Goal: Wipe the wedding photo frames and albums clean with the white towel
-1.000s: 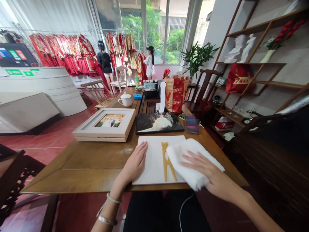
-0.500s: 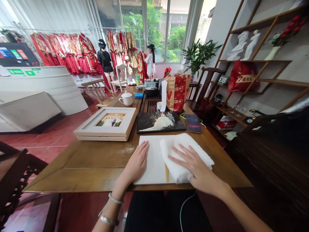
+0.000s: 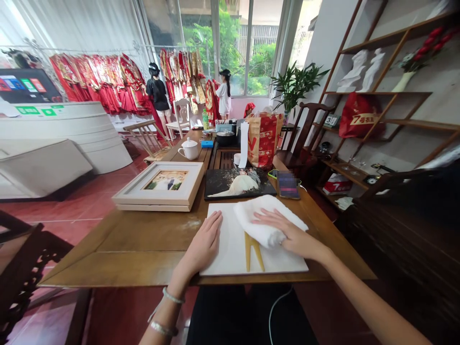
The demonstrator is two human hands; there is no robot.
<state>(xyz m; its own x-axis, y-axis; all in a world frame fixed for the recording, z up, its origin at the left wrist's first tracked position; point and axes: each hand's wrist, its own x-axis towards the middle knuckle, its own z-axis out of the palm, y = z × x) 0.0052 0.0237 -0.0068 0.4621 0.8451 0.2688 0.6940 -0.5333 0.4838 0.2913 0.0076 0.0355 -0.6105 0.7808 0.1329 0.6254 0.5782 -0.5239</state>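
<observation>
Red and tan printed paper forms the tall bag (image 3: pixel 264 143) well ahead of the right hand (image 3: pixel 287 234); crinkly wrapping shows at its mouth, its deeper contents hidden. Well ahead of the left hand (image 3: pixel 205 243) stands a glossy white cup (image 3: pixel 190 149) with a looped handle, its lid hiding what is inside. On a shelf far right of the right hand, a pale vase (image 3: pixel 403 82) holds red flowers (image 3: pixel 431 43).

Under the right hand, palm down with fingers slightly apart, lies a thick, fluffy white cloth (image 3: pixel 253 218). From its near edge, between the hands, stick out the two smooth, tapering prongs of a yellow forked piece (image 3: pixel 247 256); its other end is covered. It lies on a flat white board (image 3: pixel 228 249), where the left hand rests flat at the left edge, fingers together.

Ahead and left of the left hand, a deep, pale frame (image 3: pixel 154 207) surrounds a photograph (image 3: pixel 166 180). All but the vase and flowers sit on the brown wooden desk (image 3: pixel 136 244).
</observation>
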